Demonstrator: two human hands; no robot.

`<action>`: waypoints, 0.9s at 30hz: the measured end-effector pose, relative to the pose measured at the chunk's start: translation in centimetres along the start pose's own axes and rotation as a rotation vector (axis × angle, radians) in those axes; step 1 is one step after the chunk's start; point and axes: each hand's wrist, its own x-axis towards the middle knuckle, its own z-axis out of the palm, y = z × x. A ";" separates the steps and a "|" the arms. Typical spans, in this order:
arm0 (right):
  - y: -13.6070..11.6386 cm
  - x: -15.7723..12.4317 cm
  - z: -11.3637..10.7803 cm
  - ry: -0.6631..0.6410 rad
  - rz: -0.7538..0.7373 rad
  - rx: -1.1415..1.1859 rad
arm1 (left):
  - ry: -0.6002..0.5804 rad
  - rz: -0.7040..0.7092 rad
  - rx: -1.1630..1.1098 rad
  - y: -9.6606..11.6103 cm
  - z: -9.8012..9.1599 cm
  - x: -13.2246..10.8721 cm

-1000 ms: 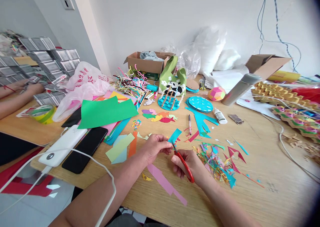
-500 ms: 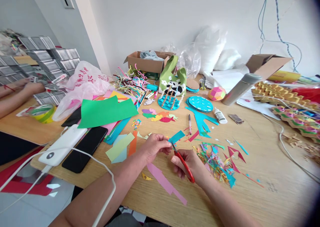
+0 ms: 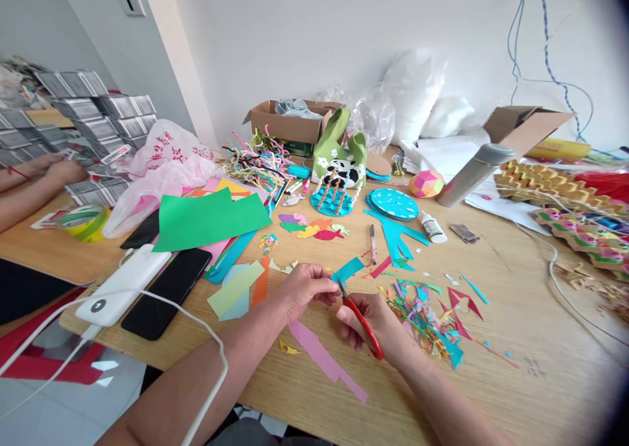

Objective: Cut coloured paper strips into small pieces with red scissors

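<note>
A small blue strip of paper [image 3: 350, 269] is pinched in the fingers of my left hand [image 3: 312, 287]. My right hand [image 3: 371, 321] grips red-handled scissors [image 3: 364, 325], whose blades meet the strip's lower left end close to my left fingertips. Just right of the scissors spreads a heap of coloured paper scraps [image 3: 425, 318]. Under my wrists lies a pink paper strip [image 3: 324, 354], with a yellow scrap [image 3: 288, 348] beside it. Beyond my hands are several cut-out paper fish [image 3: 314, 228], a small pile of tiny paper bits [image 3: 268, 243] and a pen [image 3: 373, 244].
Green paper [image 3: 211, 220] tops a stack at the left, near a black phone [image 3: 167, 292] and a white power bank [image 3: 125, 285] with a cable over my left forearm. A glue bottle [image 3: 434, 228] and a grey flask [image 3: 474, 174] stand right. Another person's hands [image 3: 61, 169] work far left.
Almost nothing differs. My hands, the scissors and the blue strip keep nearly the same place, with only a very slight shift at the blades.
</note>
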 end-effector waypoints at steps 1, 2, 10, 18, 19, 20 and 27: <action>0.0 0.0 0.0 0.002 0.003 -0.001 | 0.002 -0.002 0.000 0.0 0.0 0.0; 0.0 -0.1 0.0 0.000 0.005 -0.001 | 0.005 -0.003 0.000 0.0 0.0 0.0; 0.3 -0.1 0.0 0.008 0.028 0.008 | 0.017 0.011 -0.029 0.0 -0.1 0.1; 0.4 0.0 0.0 0.002 0.008 0.021 | 0.008 0.008 -0.026 0.0 0.0 0.1; 0.4 0.0 -0.1 -0.003 0.005 0.020 | 0.006 0.005 -0.022 -0.1 0.0 0.1; 0.4 0.0 -0.1 -0.015 0.004 0.018 | 0.004 0.002 -0.017 -0.1 -0.1 0.1; 0.1 -0.3 -0.3 -0.042 0.019 0.014 | 0.005 -0.019 -0.007 -0.1 -0.2 0.1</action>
